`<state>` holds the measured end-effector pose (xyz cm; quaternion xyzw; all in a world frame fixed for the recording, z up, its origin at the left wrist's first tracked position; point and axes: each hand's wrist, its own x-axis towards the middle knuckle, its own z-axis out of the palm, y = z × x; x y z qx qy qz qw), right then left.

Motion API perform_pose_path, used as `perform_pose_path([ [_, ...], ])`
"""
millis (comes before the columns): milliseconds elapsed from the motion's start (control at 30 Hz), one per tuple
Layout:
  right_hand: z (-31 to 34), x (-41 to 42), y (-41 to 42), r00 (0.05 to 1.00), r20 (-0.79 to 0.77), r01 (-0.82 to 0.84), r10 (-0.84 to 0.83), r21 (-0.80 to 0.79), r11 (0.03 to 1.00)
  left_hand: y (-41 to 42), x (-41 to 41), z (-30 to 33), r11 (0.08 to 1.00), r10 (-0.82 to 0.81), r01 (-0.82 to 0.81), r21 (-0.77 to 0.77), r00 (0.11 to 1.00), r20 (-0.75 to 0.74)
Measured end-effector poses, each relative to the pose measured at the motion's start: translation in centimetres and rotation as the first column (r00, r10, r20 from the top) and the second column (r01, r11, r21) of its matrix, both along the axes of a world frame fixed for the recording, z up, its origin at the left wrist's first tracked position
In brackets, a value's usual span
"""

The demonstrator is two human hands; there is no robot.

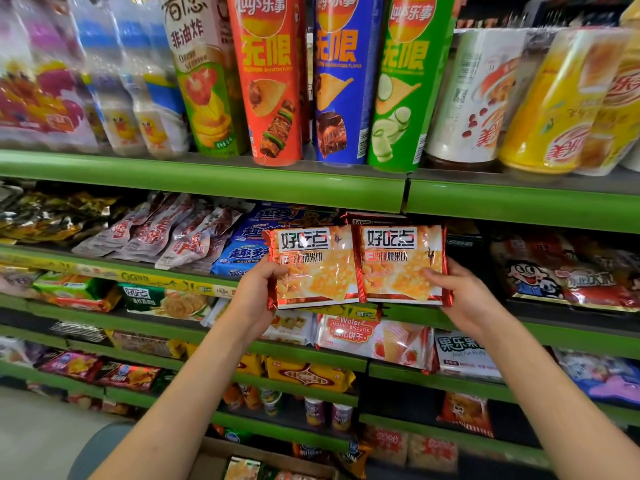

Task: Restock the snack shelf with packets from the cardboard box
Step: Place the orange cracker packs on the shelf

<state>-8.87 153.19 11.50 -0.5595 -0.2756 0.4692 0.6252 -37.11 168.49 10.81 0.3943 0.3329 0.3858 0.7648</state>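
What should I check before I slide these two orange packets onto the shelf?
1. Left hand grips left packet: ok.
2. Right hand grips right packet: ok.
3. Packets upright, labels facing out: ok.
4. Matching red packet behind them, so right spot: ok.
5. Free depth in that slot: cannot tell, packets hide it.
6. Green shelf edge above clears packet tops: ok.

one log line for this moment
phase: shelving | left hand: holds left packet | right hand: holds right packet | packets: side by side at second shelf | box: below
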Motion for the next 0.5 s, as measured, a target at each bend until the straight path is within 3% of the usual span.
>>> perform_pose_path([
  [133,-0.64,0.83,0.00,0.990,-0.132,0.064,-0.057,0.051,0.997,-0.14,-0.14,0.19,0.999,-0.023,0.024,-0.035,1.000,0.016],
  [500,-0.71,0.73,0.05,0.992,-0.121,-0.015,0.019,0.035,0.999,0.11,-0.09,0.16,0.999,-0.049,0.050,0.011,0.997,-0.051],
])
